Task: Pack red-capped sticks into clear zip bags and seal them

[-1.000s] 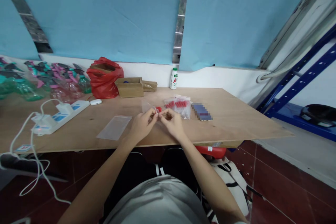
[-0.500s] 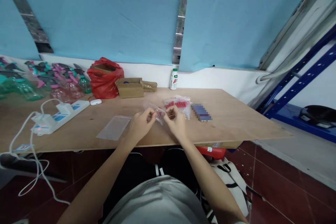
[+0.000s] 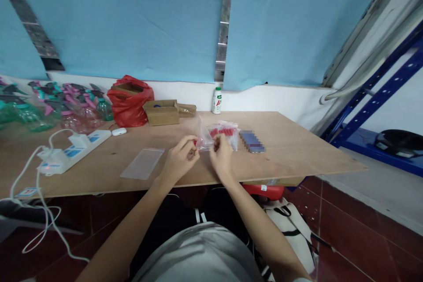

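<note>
Plywood table (image 3: 297,150), seemingly blue-curtained wall (image 3: 132,17)

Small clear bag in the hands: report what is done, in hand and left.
Done: a pile of filled bags with red pieces lies behind the hands. In hand: left hand and right hand pinch a small clear bag holding something red. Left: a flat empty bag lies on the table.
</note>
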Motion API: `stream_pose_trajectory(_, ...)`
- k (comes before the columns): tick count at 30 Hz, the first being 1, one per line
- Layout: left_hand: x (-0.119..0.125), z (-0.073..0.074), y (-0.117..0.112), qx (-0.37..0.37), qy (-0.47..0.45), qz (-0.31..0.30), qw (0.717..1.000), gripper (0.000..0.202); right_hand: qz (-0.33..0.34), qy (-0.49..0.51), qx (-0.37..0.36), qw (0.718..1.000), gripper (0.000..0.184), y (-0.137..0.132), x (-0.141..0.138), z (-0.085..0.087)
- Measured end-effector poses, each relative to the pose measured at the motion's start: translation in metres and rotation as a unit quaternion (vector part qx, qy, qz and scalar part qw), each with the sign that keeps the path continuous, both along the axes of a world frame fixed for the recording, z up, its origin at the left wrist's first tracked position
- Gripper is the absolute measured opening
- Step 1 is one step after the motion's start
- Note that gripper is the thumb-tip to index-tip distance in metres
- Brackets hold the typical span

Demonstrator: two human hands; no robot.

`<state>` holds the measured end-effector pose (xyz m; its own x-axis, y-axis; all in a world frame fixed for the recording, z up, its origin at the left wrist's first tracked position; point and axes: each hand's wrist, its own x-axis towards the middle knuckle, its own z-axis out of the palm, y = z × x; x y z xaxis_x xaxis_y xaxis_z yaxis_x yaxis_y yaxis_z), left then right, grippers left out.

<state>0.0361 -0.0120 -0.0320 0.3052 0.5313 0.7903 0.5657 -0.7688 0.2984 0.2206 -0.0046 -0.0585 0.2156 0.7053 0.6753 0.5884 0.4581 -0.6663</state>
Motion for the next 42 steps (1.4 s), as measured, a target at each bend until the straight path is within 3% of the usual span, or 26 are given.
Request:
stream_pose_trajectory(4,0.001,-0.002,-0.002,0.006,0.031,0.006,0.999,0.012,-0.018,0.060,0.025,0.998,0.012,-0.007,-0.001,0.008)
stream_pose_trajectory(8,0.008,-0.007,-0.002,0.011,0.011,-0.005,1.000,0.014,0.025,0.093,0.028,0.995,0.015,-0.008,-0.004,0.009)
stream_pose_trajectory(12,0.011,-0.011,0.000,0.019,-0.034,0.032,0.999,0.016,0.071,0.103,0.020,0.992,0.019,0.001,-0.003,0.005)
stream_pose_trajectory(19,0.007,-0.012,-0.003,0.051,-0.072,0.086,0.992,0.019,0.052,0.081,0.027,0.995,0.009,0.000,-0.003,0.007)
stream_pose_trajectory(23,0.009,-0.010,-0.003,0.017,-0.072,0.020,0.997,0.014,0.055,0.092,0.050,0.993,0.009,-0.004,-0.006,0.010)
stream_pose_trajectory(26,0.008,-0.013,0.005,-0.112,-0.086,-0.070,0.987,0.010,0.045,0.104,0.075,0.991,0.005,-0.004,-0.004,0.011)
stream_pose_trajectory(28,0.006,-0.016,0.011,-0.250,-0.134,-0.171,0.944,0.034,0.042,0.107,0.093,0.989,0.003,-0.004,-0.002,0.012)
stream_pose_trajectory(29,0.005,-0.018,0.014,-0.317,-0.172,-0.236,0.902,0.052,0.049,0.111,0.101,0.987,0.002,-0.003,-0.001,0.012)
stream_pose_trajectory(31,0.006,-0.019,0.016,-0.420,-0.257,-0.350,0.797,0.079,0.076,0.123,0.112,0.983,0.003,-0.003,-0.002,0.012)
stream_pose_trajectory(33,0.008,-0.015,0.013,-0.476,-0.350,-0.406,0.697,0.090,0.104,0.134,0.110,0.979,0.005,-0.004,-0.005,0.011)
stream_pose_trajectory(34,0.011,-0.012,0.011,-0.493,-0.399,-0.410,0.656,0.091,0.118,0.136,0.104,0.978,0.006,-0.005,-0.007,0.011)
stream_pose_trajectory(36,0.017,-0.004,0.005,-0.486,-0.499,-0.387,0.604,0.077,0.151,0.134,0.080,0.976,0.011,-0.007,-0.012,0.010)
stream_pose_trajectory(38,0.022,0.004,0.000,-0.460,-0.570,-0.362,0.576,0.059,0.185,0.131,0.049,0.973,0.020,-0.008,-0.018,0.009)
stream_pose_trajectory(42,0.027,0.011,-0.001,-0.438,-0.663,-0.317,0.517,0.041,0.233,0.140,-0.014,0.962,0.034,-0.004,-0.026,-0.001)
